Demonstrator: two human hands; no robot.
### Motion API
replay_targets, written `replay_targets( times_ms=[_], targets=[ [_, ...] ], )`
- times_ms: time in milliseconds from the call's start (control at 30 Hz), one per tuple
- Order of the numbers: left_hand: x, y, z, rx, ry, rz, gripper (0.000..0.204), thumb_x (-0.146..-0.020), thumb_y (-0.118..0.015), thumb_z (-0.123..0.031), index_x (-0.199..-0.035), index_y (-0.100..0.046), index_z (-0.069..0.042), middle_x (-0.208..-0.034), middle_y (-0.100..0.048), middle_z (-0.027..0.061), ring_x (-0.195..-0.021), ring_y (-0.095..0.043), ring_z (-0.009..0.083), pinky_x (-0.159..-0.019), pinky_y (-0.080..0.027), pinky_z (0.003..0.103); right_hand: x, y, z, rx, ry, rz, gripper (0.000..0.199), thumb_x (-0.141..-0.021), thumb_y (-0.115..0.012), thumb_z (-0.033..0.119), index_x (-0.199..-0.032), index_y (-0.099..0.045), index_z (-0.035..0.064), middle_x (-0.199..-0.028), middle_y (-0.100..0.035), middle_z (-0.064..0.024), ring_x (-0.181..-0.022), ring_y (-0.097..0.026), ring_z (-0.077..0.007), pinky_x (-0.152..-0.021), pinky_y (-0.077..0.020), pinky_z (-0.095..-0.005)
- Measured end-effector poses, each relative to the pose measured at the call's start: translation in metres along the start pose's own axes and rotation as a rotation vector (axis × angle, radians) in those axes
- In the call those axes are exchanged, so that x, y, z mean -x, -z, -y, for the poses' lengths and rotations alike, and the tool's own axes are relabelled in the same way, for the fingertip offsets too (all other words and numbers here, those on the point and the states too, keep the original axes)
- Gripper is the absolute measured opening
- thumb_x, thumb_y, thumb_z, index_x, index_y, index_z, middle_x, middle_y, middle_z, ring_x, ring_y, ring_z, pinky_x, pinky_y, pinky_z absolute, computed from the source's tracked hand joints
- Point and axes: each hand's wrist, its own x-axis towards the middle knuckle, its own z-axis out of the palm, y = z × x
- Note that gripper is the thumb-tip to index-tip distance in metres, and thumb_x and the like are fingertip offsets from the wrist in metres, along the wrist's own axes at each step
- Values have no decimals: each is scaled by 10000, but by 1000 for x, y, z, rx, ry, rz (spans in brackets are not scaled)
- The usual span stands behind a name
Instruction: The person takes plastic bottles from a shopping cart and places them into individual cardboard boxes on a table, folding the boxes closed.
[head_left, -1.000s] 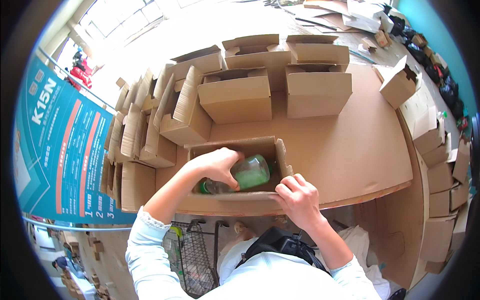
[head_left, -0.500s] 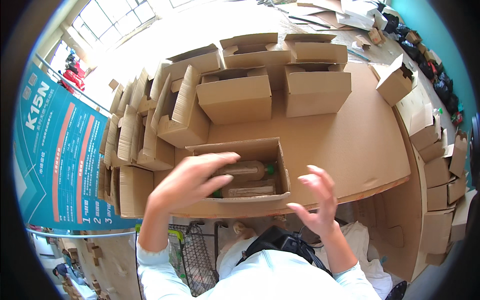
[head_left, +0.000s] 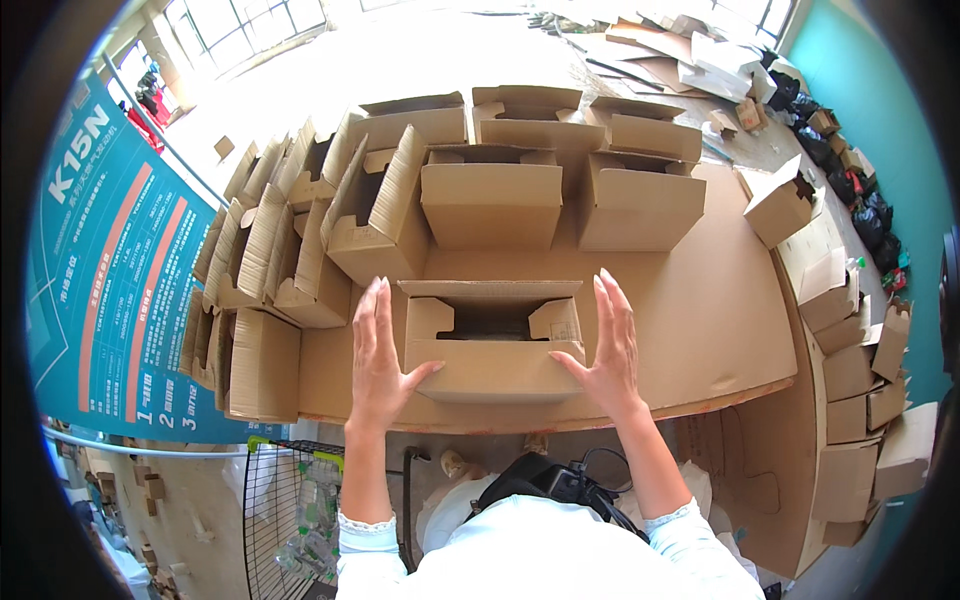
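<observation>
A brown cardboard box (head_left: 490,368) stands near the front edge of the cardboard-covered table (head_left: 700,330). Its long flaps stand up and its short end flaps show at both sides of the opening; inside it is too dark to make out the contents. My left hand (head_left: 382,362) is upright at the box's left side, fingers stretched out, thumb against the front face. At the right side my right hand (head_left: 606,358) mirrors it, fingers straight and thumb at the front flap. Neither hand is wrapped round the box.
Open cartons (head_left: 490,205) stand in rows behind and to the left. More cartons (head_left: 848,375) are stacked at the right. A wire cart (head_left: 275,510) with clear plastic bottles is at lower left, beside a teal banner (head_left: 120,270).
Both hands have moved to the box's two sides; the left was over its opening. Bottles seen inside earlier are hidden now, and upright flaps show. The view has shifted a little.
</observation>
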Motion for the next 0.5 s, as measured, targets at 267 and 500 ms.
replay_targets(
  times_ms=[267, 500],
  targets=[
    [-13, -1, 41, 80, -147, 499, 898, -631, -878, -297, -1362, -434, -27, -1316, -508, 208, -1217, -506, 365, -1103, -355, 497, 13, -17, -23, 15, 249, 366, 592, -840, -704, 343, -1301, -543, 8, -1318, -495, -174, -1306, -427, -340, -1124, -327, -454],
    [-28, -1, 47, 67, -97, 867, 1339, -470, -940, -280, -1541, -141, -202, -1595, 30, 164, -1383, -312, 440, -1140, -349, 452, 9, -4, -10, 217, 86, 686, 1110, -663, -850, 359, -1523, -204, 89, -1580, -110, -225, -1342, -354, -445, -1123, -304, -527]
  ],
)
